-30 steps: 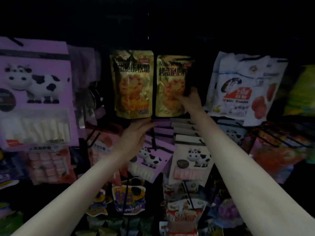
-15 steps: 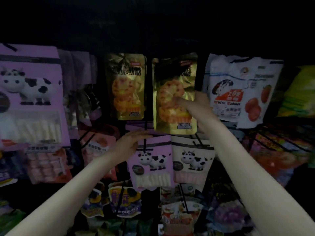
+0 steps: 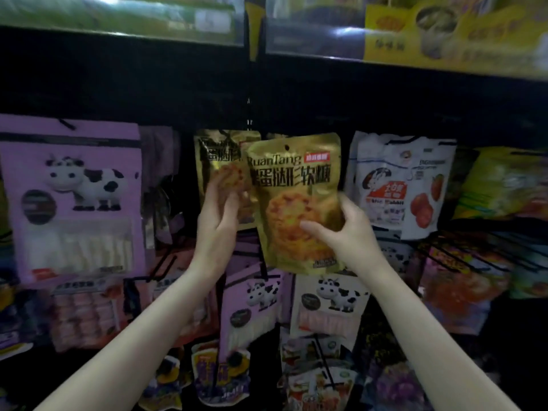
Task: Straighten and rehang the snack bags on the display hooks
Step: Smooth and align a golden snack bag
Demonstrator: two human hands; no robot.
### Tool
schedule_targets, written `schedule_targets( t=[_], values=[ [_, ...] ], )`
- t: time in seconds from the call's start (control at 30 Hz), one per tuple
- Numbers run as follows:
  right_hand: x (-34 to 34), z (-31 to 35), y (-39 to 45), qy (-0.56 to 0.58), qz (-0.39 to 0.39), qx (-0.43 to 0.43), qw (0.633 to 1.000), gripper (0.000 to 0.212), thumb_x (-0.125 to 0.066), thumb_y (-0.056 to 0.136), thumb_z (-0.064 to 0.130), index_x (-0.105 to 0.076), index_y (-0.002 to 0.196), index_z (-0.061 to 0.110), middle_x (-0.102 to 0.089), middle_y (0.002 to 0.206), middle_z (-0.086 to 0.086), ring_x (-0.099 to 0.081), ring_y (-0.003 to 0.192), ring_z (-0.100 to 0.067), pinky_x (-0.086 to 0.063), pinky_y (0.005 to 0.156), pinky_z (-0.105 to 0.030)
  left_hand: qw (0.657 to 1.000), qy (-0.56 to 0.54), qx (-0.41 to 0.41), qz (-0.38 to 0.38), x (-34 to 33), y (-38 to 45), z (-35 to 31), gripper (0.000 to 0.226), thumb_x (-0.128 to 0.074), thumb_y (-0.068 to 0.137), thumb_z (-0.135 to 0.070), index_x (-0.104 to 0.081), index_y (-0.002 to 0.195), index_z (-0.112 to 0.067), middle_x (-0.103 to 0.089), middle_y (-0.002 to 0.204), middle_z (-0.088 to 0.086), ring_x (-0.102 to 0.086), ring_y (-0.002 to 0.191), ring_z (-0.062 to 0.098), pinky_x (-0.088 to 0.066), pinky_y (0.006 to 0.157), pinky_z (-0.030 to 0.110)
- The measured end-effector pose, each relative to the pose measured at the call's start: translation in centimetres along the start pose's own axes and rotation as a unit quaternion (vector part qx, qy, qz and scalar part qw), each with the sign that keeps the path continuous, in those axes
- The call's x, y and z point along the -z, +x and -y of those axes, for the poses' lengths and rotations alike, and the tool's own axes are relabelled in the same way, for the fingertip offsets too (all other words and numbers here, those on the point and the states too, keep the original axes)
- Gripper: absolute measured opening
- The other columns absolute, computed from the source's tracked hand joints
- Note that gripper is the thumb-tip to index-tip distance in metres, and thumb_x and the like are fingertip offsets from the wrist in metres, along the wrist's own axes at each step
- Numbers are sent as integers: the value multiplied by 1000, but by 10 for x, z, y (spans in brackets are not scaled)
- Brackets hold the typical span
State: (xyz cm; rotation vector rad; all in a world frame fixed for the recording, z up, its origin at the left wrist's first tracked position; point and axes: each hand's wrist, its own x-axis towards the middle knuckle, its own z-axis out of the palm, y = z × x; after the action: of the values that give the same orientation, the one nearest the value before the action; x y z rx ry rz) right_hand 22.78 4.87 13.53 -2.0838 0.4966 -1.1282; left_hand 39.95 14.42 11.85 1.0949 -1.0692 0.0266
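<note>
The right hand (image 3: 347,232) grasps a gold bag (image 3: 296,203) by its lower right side, thumb across the front and fingers behind, holding it out in front of the display, tilted slightly and apparently off its hook. The punched hole in its top edge shows clearly, near the middle of the header. The left hand (image 3: 219,215) lies with straight, released fingers against the front of a second gold bag (image 3: 218,161), which hangs just behind and to the left, partly overlapped by the held one.

The step in hand looks like rehanging the held bag. To do it well, the bag should be brought upright first, so the hole faces the tip of the hook square on; the hook itself is lost in the dark gap above the bags, so its tip cannot be made out. A grip this low lets the header flop, so moving the fingers nearer the top edge, or steadying the header with the left hand, would likely help. The left hand can meanwhile keep pressing the hanging bag flat so it does not swing into the way. A white bag (image 3: 400,185) hangs close on the right, so the held bag wants sliding straight back, not sideways.
</note>
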Motion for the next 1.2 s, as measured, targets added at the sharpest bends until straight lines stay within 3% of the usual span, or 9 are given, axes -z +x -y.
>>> schedule_targets(
  t=[0.07,0.2,0.27,0.37,0.47,0.57,0.67,1.03,1.2],
  values=[
    [-11,7,10,-36,-14,35,999,73,-72,78,32,-30,138,32,-53,112,20,-52,103,5,-44,89,-13,999,32,-24,-2,12,3,-6,46,-43,98,-20,-29,139,-31,-52,128,-8,-55,116,13,-47,97,32],
    [-40,21,24,-33,25,115,993,89,-69,82,29,-3,136,53,-36,132,29,-40,117,11,-35,95,-5,983,170,-72,-9,33,8,-5,60,-50,94,-12,-23,141,-37,-31,136,-11,-39,123,-3,-43,101,28],
    [-54,27,31,-15,19,139,990,89,-68,84,26,-2,136,56,-28,134,35,-37,128,4,-36,105,-19,970,224,-82,-43,41,12,-4,62,-51,92,-7,-25,138,-40,-20,142,-9,-20,135,4,-30,112,37],
    [-69,32,42,7,6,152,988,83,-66,86,22,-9,138,52,-23,150,22,-25,140,-4,-30,114,-37,939,312,-135,-51,47,23,-6,54,-46,90,-20,-31,141,-28,-13,150,-6,-8,139,12,-17,114,39],
    [-79,33,49,19,31,143,989,80,-64,87,18,-12,143,41,-20,153,15,-21,139,0,-26,114,-24,920,356,-164,-15,38,41,-12,58,-36,86,-28,-32,143,-21,-16,149,-12,-9,140,10,-10,112,35],
    [-84,29,51,22,38,147,988,82,-63,88,10,-11,147,33,-18,146,26,-18,130,20,-20,101,1,912,379,-158,9,27,51,-13,59,-30,87,-31,-25,145,-27,-14,154,-9,2,137,-2,-3,109,30],
    [-82,24,50,27,48,140,989,83,-63,87,9,-8,145,34,-15,134,38,-13,114,38,-18,90,9,903,393,-174,9,27,49,-6,58,-25,87,-35,-25,145,-28,-13,155,-7,3,139,0,-2,110,29],
    [-83,12,56,41,43,112,992,82,-66,85,14,-10,140,41,-17,125,45,-14,110,39,-17,87,11,877,431,-210,-4,25,55,1,54,-22,92,-33,-30,144,-21,-13,154,-1,-7,143,17,-4,112,35],
    [-80,6,61,-4,74,73,995,78,-63,88,21,-11,141,46,-18,138,30,-15,127,13,-17,100,-3,856,486,-173,29,25,58,19,56,-15,93,-38,-22,147,-25,-9,156,5,1,143,16,-3,113,38]
  ],
)
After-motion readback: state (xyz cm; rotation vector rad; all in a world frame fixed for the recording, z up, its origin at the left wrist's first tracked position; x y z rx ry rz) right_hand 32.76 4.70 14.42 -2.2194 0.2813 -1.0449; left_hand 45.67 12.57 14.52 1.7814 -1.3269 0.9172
